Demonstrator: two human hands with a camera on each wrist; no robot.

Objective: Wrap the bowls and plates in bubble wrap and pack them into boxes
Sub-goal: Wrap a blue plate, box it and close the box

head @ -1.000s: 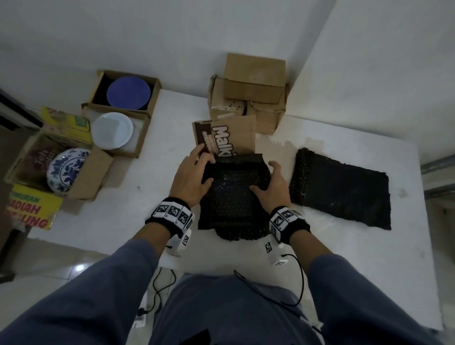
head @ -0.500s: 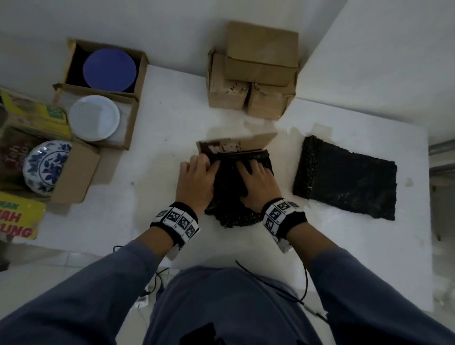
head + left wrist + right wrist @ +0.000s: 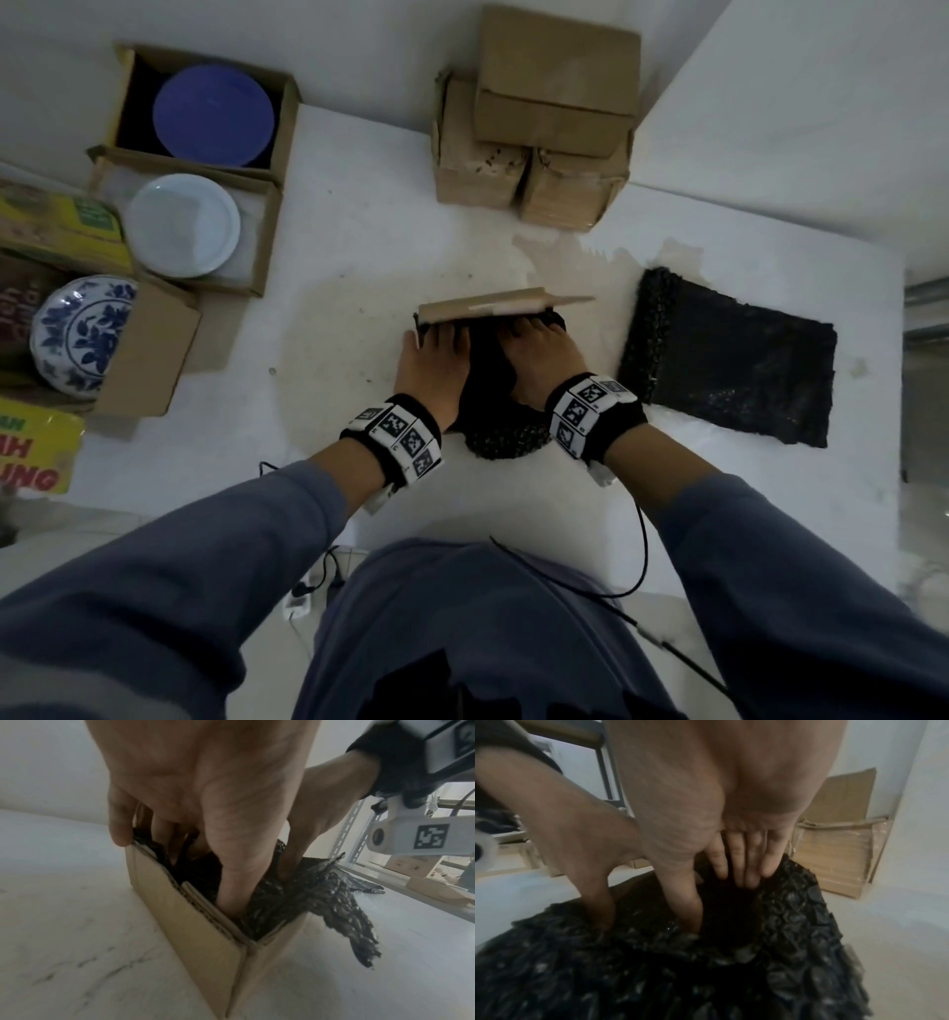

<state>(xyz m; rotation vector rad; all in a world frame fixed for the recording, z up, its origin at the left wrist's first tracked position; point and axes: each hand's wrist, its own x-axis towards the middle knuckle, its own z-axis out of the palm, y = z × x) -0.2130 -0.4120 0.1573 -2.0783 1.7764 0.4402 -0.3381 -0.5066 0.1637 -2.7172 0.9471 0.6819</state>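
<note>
Pushing black, knobbly wrap (image 3: 500, 437) into a small cardboard box (image 3: 477, 307) on the white table (image 3: 334, 288): left hand (image 3: 434, 360) and right hand (image 3: 539, 354) both press with straight fingers, gripping nothing; wrap's tail hangs out.

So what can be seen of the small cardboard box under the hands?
The cardboard box is plain brown corrugated card, open at the top, standing on the white table in front of the person. Black bubble wrap fills it and spills over its near side. Both the left hand and the right hand push straight fingers down inside.
</note>
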